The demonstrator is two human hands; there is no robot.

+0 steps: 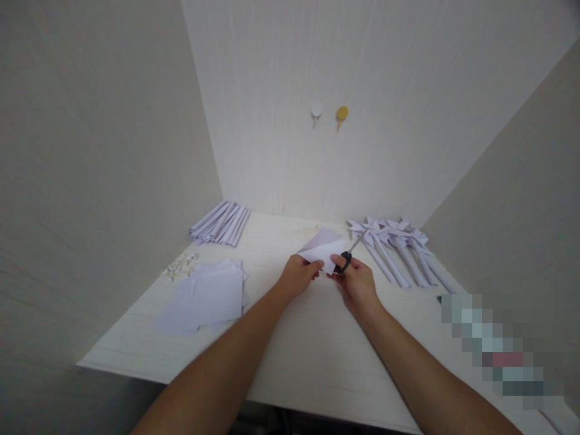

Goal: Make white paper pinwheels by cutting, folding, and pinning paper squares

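Gripping the folded paper above the table middle, your left hand pinches its near edge while your right hand closes around the scissors. Fingertips sit near the blades; a slip could nick them. Bare room lies nearest; the sheet stack and pinwheels crowd either side.

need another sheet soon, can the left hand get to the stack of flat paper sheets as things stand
Probably yes: the stack of sheets lies just left of the left hand with bare table between, though that hand is gripping the folded paper.
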